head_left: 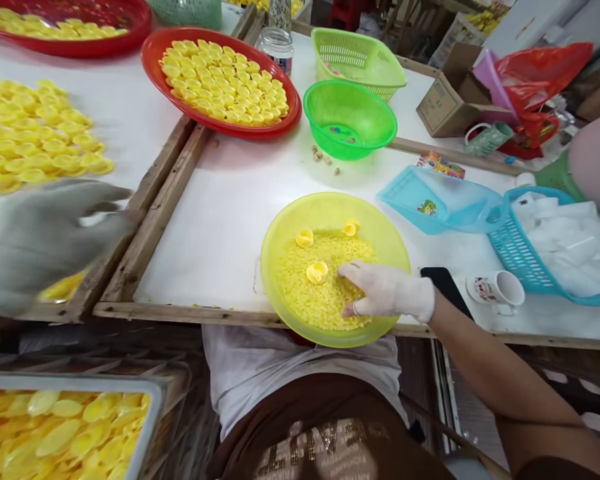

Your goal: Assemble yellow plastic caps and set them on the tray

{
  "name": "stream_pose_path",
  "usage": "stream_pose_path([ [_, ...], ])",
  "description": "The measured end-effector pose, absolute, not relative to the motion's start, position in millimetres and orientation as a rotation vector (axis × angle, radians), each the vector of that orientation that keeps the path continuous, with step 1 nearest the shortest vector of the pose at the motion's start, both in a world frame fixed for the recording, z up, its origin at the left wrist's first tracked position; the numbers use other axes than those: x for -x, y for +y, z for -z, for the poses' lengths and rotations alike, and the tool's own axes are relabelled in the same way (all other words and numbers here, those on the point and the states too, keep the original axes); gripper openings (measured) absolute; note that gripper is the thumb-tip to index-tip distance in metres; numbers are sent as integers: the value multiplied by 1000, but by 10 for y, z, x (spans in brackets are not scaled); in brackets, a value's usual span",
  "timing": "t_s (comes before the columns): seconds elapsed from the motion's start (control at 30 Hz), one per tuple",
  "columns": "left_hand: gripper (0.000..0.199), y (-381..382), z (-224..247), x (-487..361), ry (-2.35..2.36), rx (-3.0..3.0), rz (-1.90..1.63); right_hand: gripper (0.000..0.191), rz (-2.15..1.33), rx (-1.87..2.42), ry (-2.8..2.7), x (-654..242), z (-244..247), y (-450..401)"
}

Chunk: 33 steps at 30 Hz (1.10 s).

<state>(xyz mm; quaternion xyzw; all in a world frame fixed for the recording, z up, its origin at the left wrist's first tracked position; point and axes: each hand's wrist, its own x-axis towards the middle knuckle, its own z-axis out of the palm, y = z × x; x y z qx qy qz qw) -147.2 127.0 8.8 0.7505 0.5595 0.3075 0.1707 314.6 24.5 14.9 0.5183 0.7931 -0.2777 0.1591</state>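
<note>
My right hand point(380, 290), in a white glove with bare fingertips, rests in a translucent yellow bowl point(280, 227). Its thumb and fingers are apart, their tips among small yellow pellets point(300, 300). Three yellow cup-shaped pieces lie on the pellets, one point(317, 272) just left of my fingers. My left hand point(55, 240), in a greyish glove and blurred, hovers over the wooden edge at the left. A gap shows between its thumb and fingers, and I see nothing held there. Beyond it, many yellow cup-shaped pieces point(35, 143) are spread on the white tabletop.
Behind stand a red tray point(295, 117) of yellow cups and a green bowl point(353, 123). To the right are a blue scoop point(415, 193), a blue basket point(510, 247) of white pieces, a mug point(495, 289) and a black phone point(445, 287). A crate point(155, 413) of yellow pieces stands lower left.
</note>
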Motion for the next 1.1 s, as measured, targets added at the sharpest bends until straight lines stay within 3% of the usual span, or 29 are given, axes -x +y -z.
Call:
stream_pose_path([
  [0.17,27,712,-150,-338,1075,-2490,-690,34,1003,-1346,2403,-3070,-46,154],
  [0.3,30,540,46,-912,1197,-2670,-276,25,1099,-1406,2560,-3122,-74,206],
  [0.43,20,531,179,-978,1272,-2658,-210,14,1031,-1542,2794,-3070,-122,281],
  [0.67,29,514,189,-932,1278,-2561,-239,27,935,-1561,3023,-2862,-101,380],
  [1.1,32,507,227,-785,1002,-2289,-665,24,760,-1487,2519,-3139,-41,259],
])
